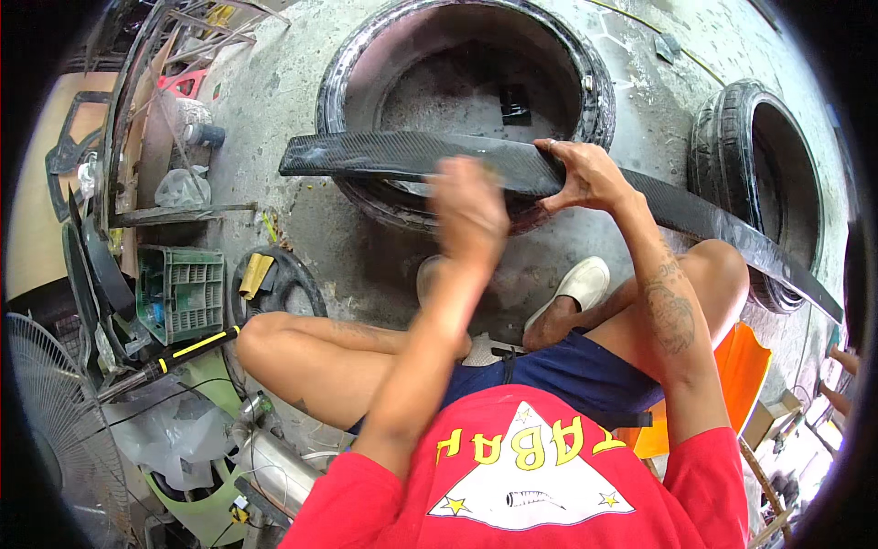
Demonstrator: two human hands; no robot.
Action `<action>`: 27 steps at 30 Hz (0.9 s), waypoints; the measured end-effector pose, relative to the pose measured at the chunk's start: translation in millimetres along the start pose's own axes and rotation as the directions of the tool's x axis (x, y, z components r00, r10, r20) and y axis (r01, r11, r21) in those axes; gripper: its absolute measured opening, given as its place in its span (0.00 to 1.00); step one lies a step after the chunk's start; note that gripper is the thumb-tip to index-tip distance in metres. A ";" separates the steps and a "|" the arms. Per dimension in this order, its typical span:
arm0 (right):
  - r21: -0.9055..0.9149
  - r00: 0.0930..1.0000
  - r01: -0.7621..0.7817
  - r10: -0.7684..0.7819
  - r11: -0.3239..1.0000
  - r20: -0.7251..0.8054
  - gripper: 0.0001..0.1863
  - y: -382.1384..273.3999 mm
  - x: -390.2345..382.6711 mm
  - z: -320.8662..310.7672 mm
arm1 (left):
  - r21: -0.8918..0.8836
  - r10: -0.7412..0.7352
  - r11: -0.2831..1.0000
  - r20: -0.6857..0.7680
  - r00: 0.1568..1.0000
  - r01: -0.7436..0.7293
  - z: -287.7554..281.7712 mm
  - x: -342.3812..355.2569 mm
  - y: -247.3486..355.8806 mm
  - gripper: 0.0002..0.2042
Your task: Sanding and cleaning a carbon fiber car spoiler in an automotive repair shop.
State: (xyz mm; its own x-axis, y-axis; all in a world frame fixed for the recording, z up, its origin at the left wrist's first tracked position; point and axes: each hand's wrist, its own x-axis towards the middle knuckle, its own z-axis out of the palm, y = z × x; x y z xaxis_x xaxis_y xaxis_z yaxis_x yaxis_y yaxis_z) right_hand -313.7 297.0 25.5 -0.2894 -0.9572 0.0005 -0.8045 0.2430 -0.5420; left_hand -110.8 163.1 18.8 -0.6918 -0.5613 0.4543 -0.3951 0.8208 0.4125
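The right hand (590, 178) held the black strip (393, 154); the left hand (469, 210), grip unclear, likely rubbed it. Steady holding probably mattered next.

Panel (521, 163) — glossy carbon-look weave, scuffed rubber tyre (597, 87), rough concrete floor (261, 101), plastic crate (190, 297)

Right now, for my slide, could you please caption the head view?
Right hand grips a long carbon-weave strip across a tyre, left hand blurred at the strip's near edge.
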 end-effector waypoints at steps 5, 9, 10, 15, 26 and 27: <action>0.056 1.000 -0.006 0.006 0.998 0.001 0.51 6.7 -4.2 -7.5 | -0.081 0.059 0.995 0.027 0.998 -0.057 -23.1 16.3 -50.9 0.15; -0.025 0.997 0.036 -0.038 0.999 -0.063 0.52 -5.6 3.4 -0.3 | 0.254 -0.178 0.940 -0.205 0.962 0.228 -48.6 28.5 -133.3 0.13; -0.057 0.998 0.020 -0.023 0.998 -0.052 0.52 -1.6 -0.7 2.3 | 0.182 -0.176 0.965 -0.095 0.980 0.191 -34.0 25.9 -100.9 0.13; -0.080 0.997 0.007 -0.013 0.997 -0.075 0.54 1.6 -12.9 12.6 | -0.082 0.009 0.997 0.112 0.994 0.000 12.8 -7.4 15.2 0.11; -0.075 0.998 0.000 -0.005 0.997 -0.062 0.51 0.2 -12.2 11.0 | -0.048 -0.061 0.997 0.120 0.991 0.067 11.7 -19.2 28.1 0.16; -0.045 0.997 0.009 -0.013 0.999 -0.074 0.50 1.9 -12.4 10.8 | -0.047 0.053 0.998 0.097 0.994 -0.049 15.6 -23.8 38.0 0.17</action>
State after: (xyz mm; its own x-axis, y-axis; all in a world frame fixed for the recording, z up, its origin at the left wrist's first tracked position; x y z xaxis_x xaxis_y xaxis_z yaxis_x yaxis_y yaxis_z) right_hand -306.0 307.7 15.4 -0.3169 -0.9459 0.0695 -0.8297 0.2410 -0.5034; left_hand -118.8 209.3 11.3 -0.7673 -0.5038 0.3969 -0.3318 0.8414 0.4266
